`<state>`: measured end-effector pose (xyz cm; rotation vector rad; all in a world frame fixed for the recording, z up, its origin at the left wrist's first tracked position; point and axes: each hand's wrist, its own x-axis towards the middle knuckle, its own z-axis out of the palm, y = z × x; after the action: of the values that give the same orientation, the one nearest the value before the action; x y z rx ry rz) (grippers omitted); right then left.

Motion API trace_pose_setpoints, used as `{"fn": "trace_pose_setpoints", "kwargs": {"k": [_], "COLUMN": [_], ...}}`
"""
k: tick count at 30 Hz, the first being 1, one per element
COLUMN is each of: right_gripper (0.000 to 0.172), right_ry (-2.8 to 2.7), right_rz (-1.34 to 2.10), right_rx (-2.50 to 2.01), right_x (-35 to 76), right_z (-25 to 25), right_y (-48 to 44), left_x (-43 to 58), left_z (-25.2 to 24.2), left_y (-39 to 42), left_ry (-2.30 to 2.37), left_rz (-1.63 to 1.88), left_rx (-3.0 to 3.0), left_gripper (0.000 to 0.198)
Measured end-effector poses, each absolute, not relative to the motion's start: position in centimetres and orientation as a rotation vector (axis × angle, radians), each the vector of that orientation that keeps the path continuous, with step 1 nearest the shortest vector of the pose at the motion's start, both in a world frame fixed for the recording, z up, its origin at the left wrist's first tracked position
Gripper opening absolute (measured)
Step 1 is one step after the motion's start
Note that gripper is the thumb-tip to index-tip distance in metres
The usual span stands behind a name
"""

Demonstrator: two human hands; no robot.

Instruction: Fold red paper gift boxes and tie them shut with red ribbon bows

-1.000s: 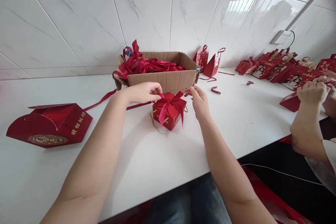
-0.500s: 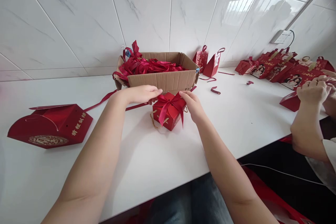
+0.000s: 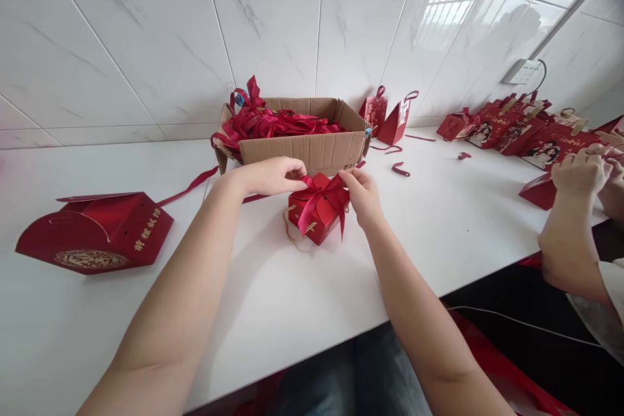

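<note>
A small red gift box (image 3: pixel 318 229) with gold print stands on the white table in front of me. A red ribbon bow (image 3: pixel 319 194) lies across its top, two tails hanging down the front. My left hand (image 3: pixel 280 175) pinches the bow's left loop between thumb and fingers. On the other side, my right hand (image 3: pixel 361 194) pinches the right loop at the box's upper right edge. A gold cord (image 3: pixel 287 226) hangs at the box's left side.
Behind the gift box is a cardboard box (image 3: pixel 297 149) full of red ribbons (image 3: pixel 283 122). A larger red box (image 3: pixel 97 234) lies at left. Red bags (image 3: pixel 541 133) line the wall at right, near a co-worker's hands (image 3: pixel 582 172). Ribbon scraps (image 3: pixel 400 169) lie behind.
My left hand has closed its fingers on the bow's left loop. The right hand keeps its pinch on the right loop. The gift box sits slightly further right in view.
</note>
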<state>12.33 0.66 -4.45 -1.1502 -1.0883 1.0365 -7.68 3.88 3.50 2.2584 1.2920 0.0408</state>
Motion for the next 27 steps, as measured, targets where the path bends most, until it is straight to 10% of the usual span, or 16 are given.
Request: {"fn": "trace_pose_setpoints", "kwargs": {"k": [27], "right_gripper": [0.026], "right_ry": [-1.240], "right_rz": [1.281], "right_rx": [-1.118], "right_x": [12.0], "right_z": [-3.9], "right_y": [-0.3], "left_x": [-6.1], "left_z": [2.7], "left_y": [3.5], "left_ry": [1.217], "left_rz": [0.284], "left_rx": [2.280], "left_gripper": [0.012]}}
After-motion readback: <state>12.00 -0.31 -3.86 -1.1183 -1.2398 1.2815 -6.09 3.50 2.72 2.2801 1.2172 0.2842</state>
